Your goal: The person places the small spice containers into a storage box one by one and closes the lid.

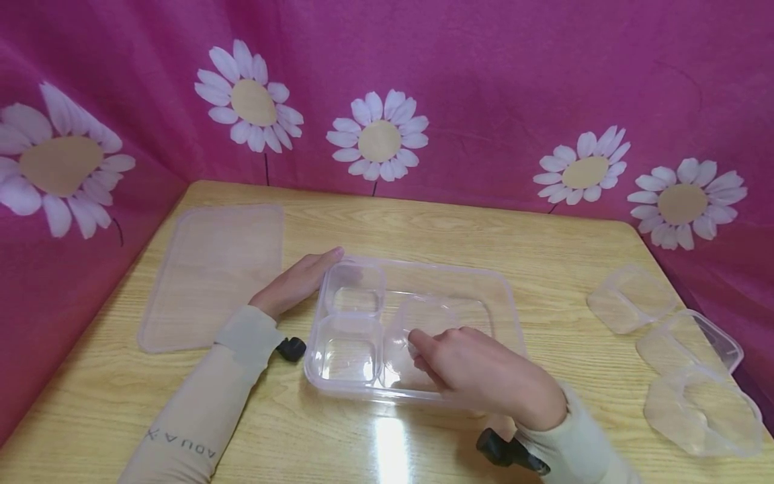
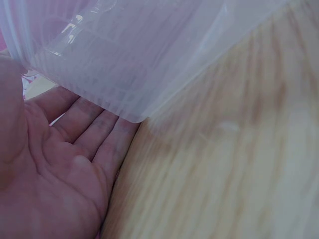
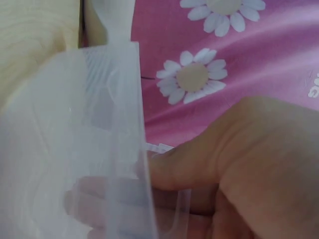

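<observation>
Right hand [image 1: 484,373] is clamped, thumb against fingers, on the wall of a clear cup [image 1: 426,312]. The cup lies inside the wide compartment of a divided tray [image 1: 435,277], which sits on the desk [image 1: 447,228] toward its near edge, about midway between the left and right edges. Whether the cup rests fully on the compartment floor cannot be told; the hand and the clear plastic confuse the view. Black device [image 1: 496,449] noted at the right wrist.

Left hand [image 1: 299,279] is at the tray's far left corner, fingers extended and slightly apart, touching the outside and gripping nothing.

Three loose clear pieces are noted along the desk's right edge: near piece [image 1: 704,411], middle piece [image 1: 683,346], far piece [image 1: 631,299]. A flat translucent panel [image 1: 218,275], probably the lid, lies by the left edge, toward the far left corner. Beyond the far edge hangs a pink curtain [image 1: 471,81] printed with white flowers.

Step in hand, as judged: positioning the cup within the wide compartment. The next move appears to call for a steady left hand at the corner and a controlled release by the right.
</observation>
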Demonstrator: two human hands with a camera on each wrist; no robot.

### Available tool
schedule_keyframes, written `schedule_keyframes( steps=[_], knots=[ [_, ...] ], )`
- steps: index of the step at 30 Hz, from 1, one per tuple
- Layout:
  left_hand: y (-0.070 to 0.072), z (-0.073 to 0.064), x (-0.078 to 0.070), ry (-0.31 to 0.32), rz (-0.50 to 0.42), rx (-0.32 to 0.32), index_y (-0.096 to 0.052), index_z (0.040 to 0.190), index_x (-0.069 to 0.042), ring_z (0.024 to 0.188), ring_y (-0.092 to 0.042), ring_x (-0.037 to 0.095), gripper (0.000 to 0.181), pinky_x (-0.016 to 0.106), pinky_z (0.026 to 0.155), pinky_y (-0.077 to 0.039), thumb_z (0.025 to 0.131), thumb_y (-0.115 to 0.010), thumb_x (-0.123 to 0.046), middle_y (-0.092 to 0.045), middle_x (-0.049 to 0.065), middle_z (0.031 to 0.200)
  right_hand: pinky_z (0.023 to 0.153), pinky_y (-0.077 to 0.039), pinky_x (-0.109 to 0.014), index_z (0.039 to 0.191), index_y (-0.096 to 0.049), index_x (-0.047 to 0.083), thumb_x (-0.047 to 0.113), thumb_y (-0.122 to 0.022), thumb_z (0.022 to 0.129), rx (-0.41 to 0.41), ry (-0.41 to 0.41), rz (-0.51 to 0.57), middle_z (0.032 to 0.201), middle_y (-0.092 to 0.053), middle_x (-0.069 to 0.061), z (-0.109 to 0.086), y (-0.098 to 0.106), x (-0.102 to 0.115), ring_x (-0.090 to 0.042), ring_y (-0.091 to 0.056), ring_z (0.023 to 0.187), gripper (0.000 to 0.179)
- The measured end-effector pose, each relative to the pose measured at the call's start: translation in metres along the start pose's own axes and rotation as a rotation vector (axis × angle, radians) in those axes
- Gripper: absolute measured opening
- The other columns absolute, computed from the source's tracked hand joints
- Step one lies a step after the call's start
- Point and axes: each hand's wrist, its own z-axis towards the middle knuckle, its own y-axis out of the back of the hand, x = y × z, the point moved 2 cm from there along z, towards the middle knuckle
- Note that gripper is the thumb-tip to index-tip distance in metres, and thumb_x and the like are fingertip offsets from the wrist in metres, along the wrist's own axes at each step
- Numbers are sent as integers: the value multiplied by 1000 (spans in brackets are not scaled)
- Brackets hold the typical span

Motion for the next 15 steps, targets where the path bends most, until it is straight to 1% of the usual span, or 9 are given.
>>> schedule_keyframes(
  steps=[2,6,10,15],
  knots=[
    [0,0,0,-5,1,0,-67,133,-28,147,-48,19,67,52,132,-23,100,-33,-76,-66,-2,141,50,-30,-18,86,-46,16,8,-59,100,23,4,9,61,-27,13,1,-3,2,-1,-33,54,21],
    [0,-1,-1,-6,7,-4,-68,133,-28,145,-50,19,67,52,132,-24,101,-33,-76,-67,-2,139,52,-33,-18,86,-47,16,6,-59,98,45,36,6,60,-31,14,2,-6,5,0,-35,54,19],
    [0,-1,-1,-3,10,-3,-67,133,-28,144,-51,20,67,52,131,-25,101,-33,-76,-67,-2,139,52,-33,-17,87,-51,16,8,-57,100,69,58,36,61,-34,14,3,-8,5,1,-36,54,17],
    [0,-1,-1,-5,6,3,-68,133,-28,145,-51,20,67,53,131,-25,101,-33,-76,-67,-2,140,53,-34,-17,90,-52,17,15,-55,105,109,43,80,62,-37,14,4,-9,5,1,-38,55,16]
  ],
)
